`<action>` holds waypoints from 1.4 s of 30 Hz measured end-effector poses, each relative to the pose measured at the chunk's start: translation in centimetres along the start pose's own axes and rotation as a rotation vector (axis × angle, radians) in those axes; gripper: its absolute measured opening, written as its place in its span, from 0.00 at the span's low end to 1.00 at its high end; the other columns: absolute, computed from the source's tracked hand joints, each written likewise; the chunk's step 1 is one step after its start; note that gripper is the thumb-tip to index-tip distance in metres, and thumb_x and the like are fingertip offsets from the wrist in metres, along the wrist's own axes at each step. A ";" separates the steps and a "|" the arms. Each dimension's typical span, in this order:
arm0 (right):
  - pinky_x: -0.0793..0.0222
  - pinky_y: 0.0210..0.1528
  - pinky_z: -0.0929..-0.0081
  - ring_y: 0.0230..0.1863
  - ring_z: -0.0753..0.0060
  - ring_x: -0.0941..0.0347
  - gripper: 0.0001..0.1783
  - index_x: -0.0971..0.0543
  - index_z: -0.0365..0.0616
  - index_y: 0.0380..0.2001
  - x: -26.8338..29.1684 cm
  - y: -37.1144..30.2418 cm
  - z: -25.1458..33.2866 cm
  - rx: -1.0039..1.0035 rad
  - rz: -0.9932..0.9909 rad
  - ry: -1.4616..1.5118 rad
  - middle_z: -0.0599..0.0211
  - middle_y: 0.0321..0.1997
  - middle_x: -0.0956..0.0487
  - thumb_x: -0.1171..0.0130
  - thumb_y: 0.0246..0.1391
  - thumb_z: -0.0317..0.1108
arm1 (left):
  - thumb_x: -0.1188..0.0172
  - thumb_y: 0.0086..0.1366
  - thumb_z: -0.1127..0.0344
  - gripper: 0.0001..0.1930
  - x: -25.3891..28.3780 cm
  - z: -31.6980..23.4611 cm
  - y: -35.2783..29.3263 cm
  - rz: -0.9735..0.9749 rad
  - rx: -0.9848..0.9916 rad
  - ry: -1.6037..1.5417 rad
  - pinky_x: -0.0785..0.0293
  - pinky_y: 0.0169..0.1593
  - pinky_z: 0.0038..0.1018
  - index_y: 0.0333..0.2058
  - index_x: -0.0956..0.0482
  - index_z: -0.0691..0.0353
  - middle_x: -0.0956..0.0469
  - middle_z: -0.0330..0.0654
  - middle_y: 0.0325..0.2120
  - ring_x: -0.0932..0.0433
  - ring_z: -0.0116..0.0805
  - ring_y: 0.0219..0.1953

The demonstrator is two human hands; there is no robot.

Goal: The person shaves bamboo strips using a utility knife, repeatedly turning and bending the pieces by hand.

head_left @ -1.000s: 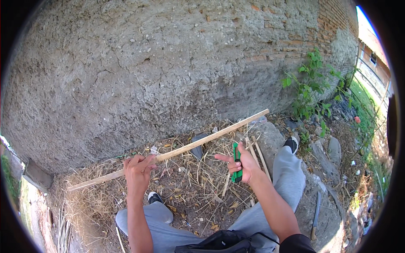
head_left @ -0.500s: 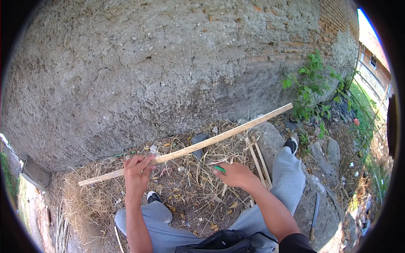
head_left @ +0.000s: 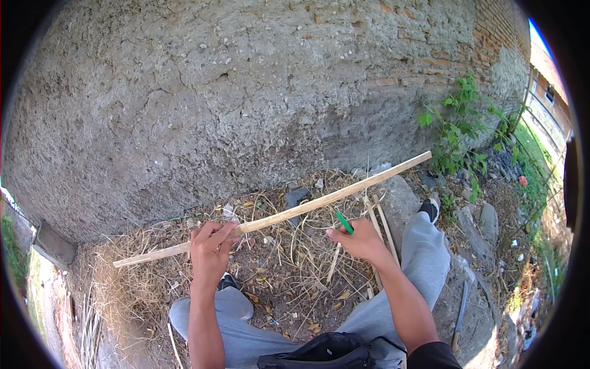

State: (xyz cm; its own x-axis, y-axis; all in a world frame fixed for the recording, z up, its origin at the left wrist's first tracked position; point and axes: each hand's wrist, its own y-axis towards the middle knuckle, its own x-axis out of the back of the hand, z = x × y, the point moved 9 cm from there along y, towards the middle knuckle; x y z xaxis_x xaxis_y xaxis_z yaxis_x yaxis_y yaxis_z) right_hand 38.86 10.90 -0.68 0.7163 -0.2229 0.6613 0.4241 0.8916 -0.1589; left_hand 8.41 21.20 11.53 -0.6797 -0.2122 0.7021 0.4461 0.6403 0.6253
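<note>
Your left hand has its fingers closed on the long wooden strip, gripping it left of its middle, and the strip runs slantwise across in front of you, its right end farther out than its left. On your side of the strip's right half, your right hand has its fingers curled tight around a green cutter, whose visible end points toward the strip without touching it; its blade is too small to make out. Beyond the strip rises the rough grey wall, and a leafy plant grows just past the strip's right end. Two thin slats lie below the strip's right half, partly hidden by your right hand. Dry straw covers the ground under the strip's left end. A long knife with a wooden handle lies well to the near right of the strip, and your black bag sits on its near side, between your legs
</note>
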 end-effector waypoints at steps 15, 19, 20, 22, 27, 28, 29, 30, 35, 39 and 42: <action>0.47 0.13 0.86 0.13 0.90 0.37 0.17 0.23 0.32 0.44 -3.3 -2.3 3.1 0.089 -0.163 1.256 0.56 0.38 0.17 0.34 0.55 0.32 | 0.34 0.52 0.74 0.17 -2.5 -3.2 -1.0 -0.027 -0.177 -0.006 0.38 0.35 0.31 0.43 0.16 0.54 0.26 0.35 0.25 0.24 0.32 0.27; 0.45 0.13 0.85 0.12 0.89 0.38 0.19 0.24 0.32 0.44 -3.5 -1.8 2.0 0.100 -0.229 1.335 0.55 0.40 0.16 0.33 0.55 0.34 | 0.35 0.52 0.73 0.18 -3.4 -4.2 -1.2 -0.003 -0.229 0.037 0.37 0.34 0.31 0.44 0.16 0.53 0.26 0.34 0.25 0.24 0.32 0.27; 0.45 0.13 0.85 0.12 0.89 0.39 0.19 0.24 0.32 0.44 -3.5 -1.7 1.8 0.090 -0.221 1.343 0.54 0.40 0.16 0.33 0.55 0.34 | 0.35 0.53 0.73 0.17 -3.5 -4.4 -1.3 0.001 -0.250 0.046 0.37 0.34 0.31 0.44 0.17 0.53 0.26 0.34 0.25 0.24 0.32 0.27; 0.46 0.13 0.85 0.11 0.89 0.40 0.17 0.23 0.33 0.42 -3.5 -1.7 1.7 0.066 -0.254 1.326 0.58 0.35 0.17 0.33 0.55 0.34 | 0.36 0.53 0.74 0.17 -3.8 -4.7 -1.5 0.006 -0.271 0.055 0.37 0.34 0.31 0.44 0.17 0.53 0.26 0.33 0.25 0.24 0.31 0.27; 0.47 0.13 0.84 0.11 0.88 0.42 0.14 0.22 0.36 0.36 -3.4 -2.0 1.8 0.043 -0.279 1.262 0.72 0.19 0.24 0.33 0.54 0.35 | 0.35 0.49 0.76 0.16 -4.2 -6.6 -1.6 -0.007 -0.345 -0.023 0.34 0.35 0.32 0.39 0.16 0.58 0.23 0.35 0.28 0.23 0.34 0.29; 0.49 0.13 0.83 0.10 0.87 0.42 0.12 0.23 0.39 0.33 -3.4 -2.0 1.7 0.045 -0.292 1.281 0.73 0.18 0.27 0.32 0.54 0.35 | 0.35 0.49 0.76 0.16 -4.4 -6.5 -1.7 -0.005 -0.345 -0.023 0.34 0.35 0.32 0.39 0.16 0.58 0.23 0.35 0.28 0.23 0.34 0.29; 0.50 0.12 0.82 0.10 0.86 0.42 0.11 0.24 0.42 0.29 -3.4 -2.0 1.6 0.048 -0.305 1.300 0.75 0.17 0.30 0.32 0.54 0.34 | 0.36 0.51 0.76 0.15 -4.7 -6.4 -1.8 0.019 -0.344 -0.019 0.34 0.35 0.31 0.40 0.17 0.58 0.23 0.35 0.28 0.23 0.33 0.30; 0.50 0.12 0.82 0.10 0.86 0.42 0.11 0.24 0.42 0.29 -3.4 -2.0 1.7 0.047 -0.303 1.300 0.75 0.17 0.30 0.32 0.54 0.34 | 0.37 0.53 0.75 0.15 -5.0 -6.3 -1.9 0.043 -0.343 -0.014 0.35 0.35 0.30 0.41 0.18 0.58 0.23 0.35 0.28 0.23 0.32 0.30; 0.51 0.12 0.81 0.10 0.85 0.42 0.12 0.24 0.41 0.26 -2.4 -2.0 1.6 0.059 -0.336 1.264 0.76 0.14 0.32 0.32 0.54 0.35 | 0.35 0.51 0.75 0.24 -5.7 -5.9 -2.0 0.089 -0.283 -0.073 0.33 0.39 0.32 0.50 0.24 0.60 0.20 0.41 0.34 0.22 0.38 0.34; 0.49 0.12 0.82 0.11 0.87 0.41 0.11 0.22 0.39 0.31 -2.5 -2.0 1.2 0.047 -0.339 1.267 0.75 0.16 0.29 0.31 0.53 0.34 | 0.34 0.49 0.75 0.31 -6.3 -5.3 -2.1 0.138 -0.245 -0.095 0.33 0.41 0.34 0.55 0.30 0.60 0.19 0.46 0.38 0.21 0.42 0.36; 0.49 0.12 0.82 0.11 0.87 0.41 0.10 0.22 0.39 0.32 -2.5 -2.0 1.4 0.053 -0.326 1.265 0.75 0.16 0.29 0.33 0.54 0.34 | 0.34 0.50 0.75 0.30 -6.2 -5.3 -2.2 0.124 -0.249 -0.096 0.33 0.41 0.34 0.54 0.29 0.61 0.20 0.45 0.37 0.21 0.43 0.36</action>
State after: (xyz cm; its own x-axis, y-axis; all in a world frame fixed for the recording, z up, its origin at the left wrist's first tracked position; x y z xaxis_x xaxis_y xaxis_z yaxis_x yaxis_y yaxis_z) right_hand 35.40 10.21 -0.99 0.6194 -0.6183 -0.4837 0.6745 0.7345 -0.0752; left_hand 14.76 17.24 7.59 -0.6582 -0.0653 0.7500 0.6501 0.4533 0.6099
